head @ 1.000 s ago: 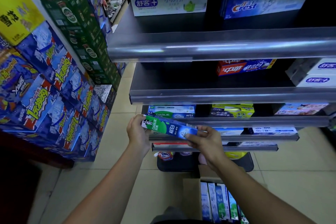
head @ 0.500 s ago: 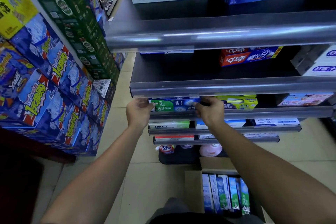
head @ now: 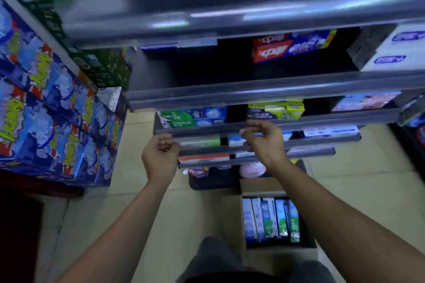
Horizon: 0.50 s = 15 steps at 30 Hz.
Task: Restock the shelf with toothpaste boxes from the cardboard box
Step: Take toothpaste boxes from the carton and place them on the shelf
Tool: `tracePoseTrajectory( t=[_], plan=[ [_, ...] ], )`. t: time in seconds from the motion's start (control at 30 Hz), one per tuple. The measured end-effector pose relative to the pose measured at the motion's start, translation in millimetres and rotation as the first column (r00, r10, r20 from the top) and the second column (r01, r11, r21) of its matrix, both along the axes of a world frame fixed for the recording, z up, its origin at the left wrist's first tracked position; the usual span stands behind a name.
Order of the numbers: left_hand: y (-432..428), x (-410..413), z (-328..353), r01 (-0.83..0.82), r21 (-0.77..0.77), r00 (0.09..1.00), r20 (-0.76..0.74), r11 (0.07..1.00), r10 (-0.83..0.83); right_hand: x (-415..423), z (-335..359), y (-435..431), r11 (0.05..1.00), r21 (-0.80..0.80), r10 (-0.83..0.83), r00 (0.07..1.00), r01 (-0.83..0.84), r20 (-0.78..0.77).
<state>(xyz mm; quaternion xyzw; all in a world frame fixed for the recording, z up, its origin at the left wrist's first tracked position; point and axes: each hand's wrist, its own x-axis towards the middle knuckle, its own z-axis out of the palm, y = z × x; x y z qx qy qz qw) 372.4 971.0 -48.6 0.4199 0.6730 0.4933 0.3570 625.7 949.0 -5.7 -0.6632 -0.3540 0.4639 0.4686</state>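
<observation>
Two green-and-blue toothpaste boxes (head: 193, 118) stacked behind grey metal shelf lip (head: 333, 118), dark gap to their right. Loosely curled and empty, left hand (head: 161, 156) and right hand (head: 264, 142) just before that lip. More boxes upright in brown cardboard box (head: 259, 187) below.

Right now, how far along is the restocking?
Done: green toothpaste boxes lie stacked on the shelf. In hand: nothing; the left hand and right hand are empty in front of that shelf. Left: several upright boxes stand in the cardboard box.
</observation>
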Motion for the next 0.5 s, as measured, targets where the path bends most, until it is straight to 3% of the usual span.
tracePoseTrajectory(
  t=[0.1, 0.23, 0.4, 0.5],
  plan=[
    [-41.2, 39.8, -37.3, 0.126, -0.146, 0.990, -0.041, 0.981, -0.133, 48.3, -31.2, -37.4, 0.994, -0.104, -0.040, 0.999, 0.039, -0.010],
    [-103.5, 101.8, -107.6, 0.287, -0.387, 0.948, -0.019, 0.876, -0.319, 118.5, -100.7, -96.5, 0.940, -0.313, -0.140, 0.990, 0.134, 0.002],
    [-168.6, 178.3, -215.9, 0.319, -0.629, 0.902, -0.027, 0.709, -0.430, 188.2, -213.3, -163.5, 0.810, -0.545, -0.259, 0.966, 0.215, -0.004],
    [-190.1, 223.3, -289.2, 0.325, -0.727, 0.873, -0.015, 0.604, -0.488, 211.2, -280.4, -193.8, 0.738, -0.651, -0.257, 0.966, 0.179, -0.027]
  ],
)
